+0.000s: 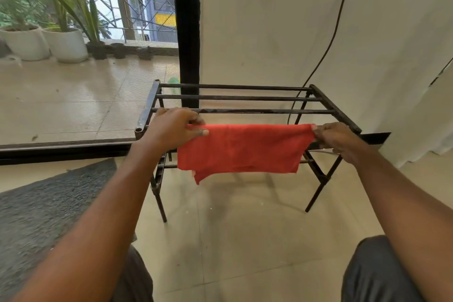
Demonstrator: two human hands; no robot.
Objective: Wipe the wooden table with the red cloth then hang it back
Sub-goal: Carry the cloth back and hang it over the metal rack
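The red cloth [242, 148] hangs spread over the nearest bar of a low black metal rack [245, 98], its lower edge dangling free. My left hand [174, 127] pinches the cloth's upper left corner at the bar. My right hand [335, 138] pinches the upper right corner at the other end. The cloth is stretched flat between both hands. No wooden table is in view.
The rack stands on a beige tiled floor against a cream wall, with a black cable [328, 44] running down behind it. A grey mat [49, 201] lies at the left. White plant pots [66, 44] stand beyond a mesh screen door. My knees show at the bottom.
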